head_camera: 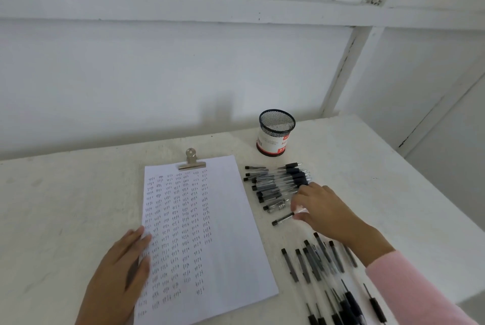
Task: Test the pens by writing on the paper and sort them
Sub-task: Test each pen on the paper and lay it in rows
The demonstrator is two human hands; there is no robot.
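Your left hand (123, 269) lies flat, fingers straight and together, pressing on the left edge of the paper (223, 233). The sheet sits on the pale desk (65, 206) under a metal clip (192, 160) at its top edge, and columns of small handwritten marks fill its left and middle parts. Right of the clip, near the wall, a black mesh cup (275, 133) stands upright. In front of it, just beside the paper's right edge, is a pile of pens (273, 184) with black caps pointing left. Your right hand (322, 212) reaches over the near end of that pile, and its fingertips pinch one pen (283, 219), which lies low over the desk. Nearer to you, under your pink sleeve (409, 285), a second group of pens (312, 264) lies spread on the desk.
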